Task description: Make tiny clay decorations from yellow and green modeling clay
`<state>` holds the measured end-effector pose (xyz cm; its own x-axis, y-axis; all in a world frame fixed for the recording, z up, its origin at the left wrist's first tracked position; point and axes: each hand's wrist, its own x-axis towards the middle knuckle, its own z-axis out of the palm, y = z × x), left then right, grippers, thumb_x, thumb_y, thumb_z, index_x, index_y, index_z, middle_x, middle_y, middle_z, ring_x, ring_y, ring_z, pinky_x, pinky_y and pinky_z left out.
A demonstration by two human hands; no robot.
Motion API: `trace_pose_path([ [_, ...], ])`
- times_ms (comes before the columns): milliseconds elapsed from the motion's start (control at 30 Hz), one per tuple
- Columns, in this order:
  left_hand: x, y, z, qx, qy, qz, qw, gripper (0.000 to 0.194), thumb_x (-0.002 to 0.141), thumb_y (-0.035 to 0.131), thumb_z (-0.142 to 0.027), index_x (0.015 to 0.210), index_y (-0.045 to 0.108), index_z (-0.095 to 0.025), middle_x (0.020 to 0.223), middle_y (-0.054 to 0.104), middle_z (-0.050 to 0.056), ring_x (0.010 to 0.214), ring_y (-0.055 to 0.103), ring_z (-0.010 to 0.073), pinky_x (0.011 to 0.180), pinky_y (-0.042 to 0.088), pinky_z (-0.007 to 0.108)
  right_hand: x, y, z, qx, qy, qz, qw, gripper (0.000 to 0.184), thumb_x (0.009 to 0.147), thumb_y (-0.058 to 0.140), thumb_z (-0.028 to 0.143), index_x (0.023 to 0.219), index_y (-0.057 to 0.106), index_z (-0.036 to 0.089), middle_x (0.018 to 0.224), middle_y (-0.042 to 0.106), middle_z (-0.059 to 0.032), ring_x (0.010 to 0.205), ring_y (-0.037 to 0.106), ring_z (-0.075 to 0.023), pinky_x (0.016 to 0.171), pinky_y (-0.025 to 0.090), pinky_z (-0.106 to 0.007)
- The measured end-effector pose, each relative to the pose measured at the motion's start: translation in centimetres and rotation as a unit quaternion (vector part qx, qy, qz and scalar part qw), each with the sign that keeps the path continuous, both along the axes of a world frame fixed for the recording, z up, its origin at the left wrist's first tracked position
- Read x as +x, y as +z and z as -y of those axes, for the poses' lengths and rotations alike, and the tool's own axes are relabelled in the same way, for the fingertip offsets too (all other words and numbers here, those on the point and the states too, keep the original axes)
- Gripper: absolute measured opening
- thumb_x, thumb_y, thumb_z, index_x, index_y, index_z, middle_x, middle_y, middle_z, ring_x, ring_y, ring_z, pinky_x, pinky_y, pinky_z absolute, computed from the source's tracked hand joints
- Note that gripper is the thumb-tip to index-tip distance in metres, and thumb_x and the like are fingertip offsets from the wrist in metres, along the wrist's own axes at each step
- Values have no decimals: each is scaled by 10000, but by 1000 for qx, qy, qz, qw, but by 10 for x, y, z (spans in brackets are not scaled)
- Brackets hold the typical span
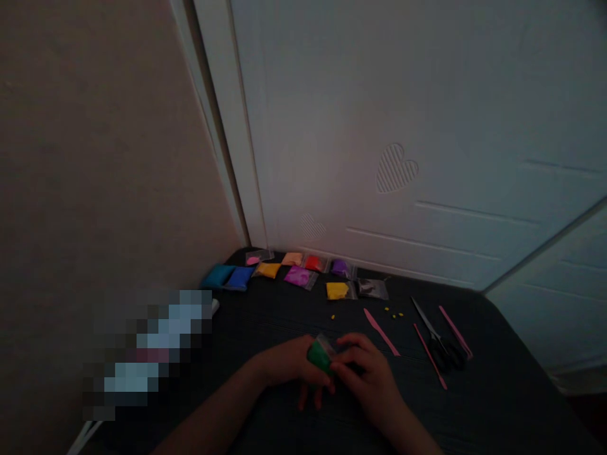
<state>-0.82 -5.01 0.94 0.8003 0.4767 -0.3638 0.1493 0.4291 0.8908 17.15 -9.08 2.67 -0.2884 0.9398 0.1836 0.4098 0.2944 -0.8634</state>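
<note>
A small clear zip bag of green modelling clay (318,357) is held above the dark table, near its front. My left hand (298,360) grips the bag between thumb and fingers, its lower fingers hanging beneath. From the right, my right hand (370,376) pinches at the clear end of the same bag, thumb and forefinger close together. Beyond the hands lie a few tiny yellow bits (387,309) and a single yellow bit (332,317). A pink plastic modelling knife (380,331) rests just past my right hand.
Several bags of coloured clay (300,276) line the table's back edge. Black-handled scissors (434,335) lie at right between two thin pink tools (430,356). A blurred-out pale object (156,347) with white cables stands at left. A white door panel (332,126) rises behind the table (265,316).
</note>
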Motion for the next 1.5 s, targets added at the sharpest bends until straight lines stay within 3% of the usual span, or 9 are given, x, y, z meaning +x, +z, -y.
trace_pose_path([
  [200, 1, 4, 1, 59, 43, -28, 997, 189, 635, 623, -235, 788, 624, -123, 658, 622, 25, 563, 582, 129, 444, 457, 205, 0, -1, -3, -35, -15, -46, 998, 82, 727, 576, 248, 690, 611, 183, 721, 589, -9, 718, 555, -128, 669, 416, -247],
  [367, 0, 5, 1, 72, 58, -22, 995, 253, 636, 636, -265, 833, 591, -114, 744, 605, 47, 621, 570, 147, 472, 456, 236, -1, -1, -3, -92, -34, -85, 992, 81, 732, 556, 250, 762, 537, 177, 713, 557, 9, 679, 528, -119, 632, 407, -241],
  [533, -1, 14, 3, 114, 146, 32, 982, 372, 663, 623, -285, 992, 490, -175, 878, 548, 31, 796, 529, 170, 615, 482, 305, 1, -4, -8, -113, -58, -165, 978, 156, 719, 565, 258, 812, 461, 187, 744, 521, 10, 688, 497, -113, 647, 408, -242],
  [733, 0, 21, 1, 212, 191, -29, 958, 238, 711, 574, -327, 867, 526, -154, 770, 549, 4, 738, 507, 142, 651, 407, 254, 3, -6, -8, -115, -68, -198, 971, 150, 719, 555, 251, 788, 434, 194, 734, 489, 14, 697, 476, -112, 645, 393, -239],
  [900, -2, 20, -3, 246, 213, -74, 943, 220, 720, 548, -352, 787, 570, -143, 727, 566, 0, 697, 507, 140, 623, 384, 239, 1, -4, -5, -146, -46, -207, 966, 167, 720, 546, 231, 844, 439, 197, 740, 471, 24, 669, 460, -96, 613, 383, -217],
  [1000, -3, 17, -5, 258, 207, -95, 939, 234, 712, 553, -362, 740, 594, -134, 695, 576, 3, 668, 508, 138, 604, 383, 233, 0, -3, -5, -160, -36, -173, 971, 141, 733, 522, 228, 856, 460, 194, 735, 471, 29, 664, 463, -91, 598, 380, -205],
  [1167, 0, 13, -4, 259, 180, -122, 941, 246, 714, 547, -365, 772, 614, -136, 698, 598, 3, 655, 520, 136, 590, 386, 226, -1, -2, -3, -119, -25, -11, 993, 121, 776, 452, 257, 747, 536, 174, 638, 489, 30, 584, 441, -87, 522, 338, -198],
  [1500, 3, 14, -4, 312, 143, -150, 927, 245, 733, 510, -363, 768, 610, -141, 730, 606, 12, 697, 534, 148, 621, 386, 229, -3, -6, 0, -77, -49, 53, 994, 85, 745, 470, 220, 720, 539, 177, 626, 499, 31, 568, 441, -86, 505, 311, -194],
])
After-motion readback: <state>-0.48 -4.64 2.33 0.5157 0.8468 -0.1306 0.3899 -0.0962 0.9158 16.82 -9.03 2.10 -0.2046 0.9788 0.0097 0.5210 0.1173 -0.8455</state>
